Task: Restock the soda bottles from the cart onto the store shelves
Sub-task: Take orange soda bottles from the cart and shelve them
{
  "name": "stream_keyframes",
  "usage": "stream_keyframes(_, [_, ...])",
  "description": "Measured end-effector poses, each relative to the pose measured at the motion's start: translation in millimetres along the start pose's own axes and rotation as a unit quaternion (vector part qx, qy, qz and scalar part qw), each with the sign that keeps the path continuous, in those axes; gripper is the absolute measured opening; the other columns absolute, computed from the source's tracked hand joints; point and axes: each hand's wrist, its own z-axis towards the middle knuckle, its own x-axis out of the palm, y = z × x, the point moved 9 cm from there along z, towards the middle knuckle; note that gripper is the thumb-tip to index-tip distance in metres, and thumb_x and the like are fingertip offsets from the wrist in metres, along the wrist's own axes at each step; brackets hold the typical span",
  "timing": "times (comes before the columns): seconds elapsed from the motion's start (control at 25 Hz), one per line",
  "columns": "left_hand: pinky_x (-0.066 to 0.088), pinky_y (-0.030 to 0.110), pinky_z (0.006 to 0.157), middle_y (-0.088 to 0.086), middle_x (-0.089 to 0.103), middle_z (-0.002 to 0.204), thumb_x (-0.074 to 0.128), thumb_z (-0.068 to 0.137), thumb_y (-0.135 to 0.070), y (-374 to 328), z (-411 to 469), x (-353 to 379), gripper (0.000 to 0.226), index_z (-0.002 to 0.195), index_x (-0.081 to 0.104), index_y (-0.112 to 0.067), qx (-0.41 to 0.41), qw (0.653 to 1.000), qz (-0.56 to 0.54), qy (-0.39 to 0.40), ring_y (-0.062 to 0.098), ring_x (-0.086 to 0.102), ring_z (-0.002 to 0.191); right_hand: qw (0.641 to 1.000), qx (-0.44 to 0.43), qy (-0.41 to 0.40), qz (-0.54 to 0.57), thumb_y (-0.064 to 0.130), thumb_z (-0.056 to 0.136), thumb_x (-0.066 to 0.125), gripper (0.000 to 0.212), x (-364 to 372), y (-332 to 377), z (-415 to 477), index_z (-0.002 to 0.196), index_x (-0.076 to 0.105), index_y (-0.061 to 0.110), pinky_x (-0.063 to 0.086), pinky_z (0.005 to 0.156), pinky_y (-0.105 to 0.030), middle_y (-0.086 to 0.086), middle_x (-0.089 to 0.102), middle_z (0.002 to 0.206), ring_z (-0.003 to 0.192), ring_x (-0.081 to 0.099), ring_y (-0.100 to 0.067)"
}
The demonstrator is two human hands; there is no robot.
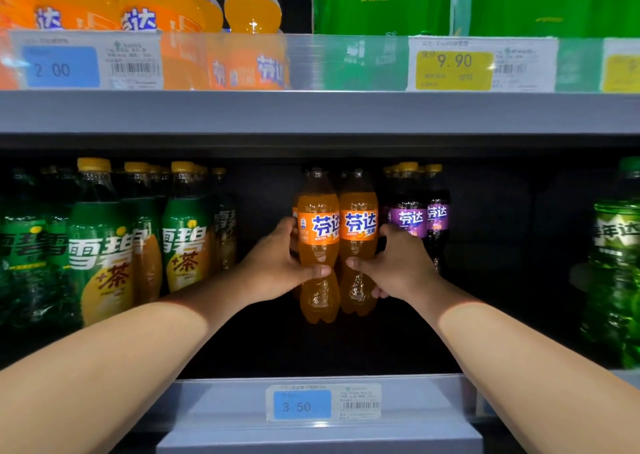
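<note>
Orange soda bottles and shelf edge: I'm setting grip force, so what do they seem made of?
Orange soda bottles: likely clear glossy plastic; the drink shows through and highlights glint on the moulded base. Shelf edge: probably painted metal, matte grey, flat and even.

Grey shelf board [311,112] is seen mid-frame; price tags [453,65] are clipped above it, dark recess [502,211] is left unlit below it.

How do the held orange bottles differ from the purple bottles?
The orange bottles have orange soda, orange labels, dark caps; the purple bottles dark soda, purple labels, yellow caps. The left hand and right hand each grip one orange bottle; the purple bottles stand farther back. Same shape and logo.
</note>
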Motion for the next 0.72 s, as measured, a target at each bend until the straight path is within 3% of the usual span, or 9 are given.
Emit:
stream_keyframes(0.12, [0.060,0.032,0.075,-0.017,0.064,0.103,0.087,0.072,-0.044,2.1,-4.1,-8.7,0.074,0.122,0.033,-0.048,0.001,1.000,0.001,0.014,-0.002,0.072,0.077,0.999,-0.003,0.045,0.001,0.025,0.088,0.080,0.040,0.7,0.8,-1.9,0.114,0.050,0.027,0.048,0.041,-0.017,-0.003,0.071,0.097,0.049,0.070,-0.011])
stream_keyframes(0.32, [0.055,0.022,0.069,-0.016,0.066,0.106,0.087,0.074,-0.040,3.5,-11.7,-16.2,0.077,0.123,0.029,-0.050,0.011,0.999,-0.026,0.024,-0.003,0.072,0.080,0.991,-0.025,0.128,-0.041,0.028,0.097,0.068,0.029,4.1,8.6,-9.5,0.114,0.045,0.035,0.050,0.046,-0.016,0.002,0.072,0.105,0.058,0.073,-0.007])
stream_keyframes(0.56, [0.060,0.032,0.075,-0.014,0.066,0.109,0.090,0.068,-0.042,1.1,-8.9,-13.5,0.078,0.124,0.036,-0.048,0.022,1.000,-0.022,-0.002,0.005,0.074,0.078,0.987,-0.024,0.153,-0.049,0.027,0.101,0.061,0.030,6.0,9.8,-10.0,0.123,0.041,0.034,0.055,0.053,-0.019,0.001,0.069,0.114,0.066,0.075,-0.008])
stream_keyframes(0.72, [0.056,0.023,0.068,-0.021,0.061,0.104,0.088,0.071,-0.042,-3.0,-8.3,-8.4,0.079,0.134,0.040,-0.037,0.034,0.999,0.013,-0.026,-0.003,0.071,0.073,0.988,-0.021,0.147,-0.051,0.027,0.102,0.061,0.028,5.3,6.0,-8.6,0.122,0.044,0.034,0.054,0.052,-0.018,0.003,0.069,0.107,0.065,0.075,-0.007])
